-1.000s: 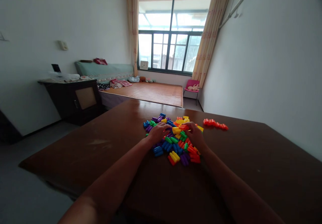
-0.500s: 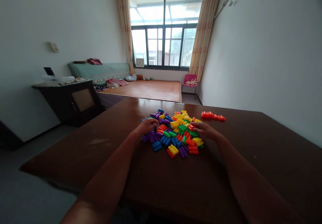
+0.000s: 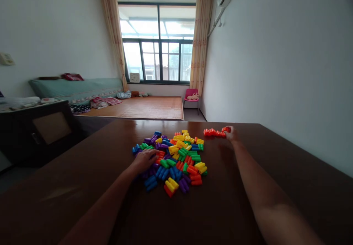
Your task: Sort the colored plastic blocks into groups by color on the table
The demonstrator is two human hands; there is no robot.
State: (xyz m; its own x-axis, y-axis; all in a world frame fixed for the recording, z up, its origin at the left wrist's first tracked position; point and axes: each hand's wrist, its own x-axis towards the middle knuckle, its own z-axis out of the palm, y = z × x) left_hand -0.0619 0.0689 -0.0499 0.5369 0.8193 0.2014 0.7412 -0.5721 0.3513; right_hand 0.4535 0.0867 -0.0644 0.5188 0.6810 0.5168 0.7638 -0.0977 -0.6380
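Fingers of the right hand (image 3: 232, 134) pinch an orange piece (image 3: 226, 129) at the right end of the orange row (image 3: 212, 132), which runs sideways — left hand (image 3: 143, 160) at the mixed pile (image 3: 182, 152), grip unclear.

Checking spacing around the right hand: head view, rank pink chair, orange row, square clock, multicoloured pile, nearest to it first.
1. Orange row: at the right hand.
2. Multicoloured pile: on the table, leftward.
3. Pink chair: beyond the table.
4. Square clock: at the window, lower left.
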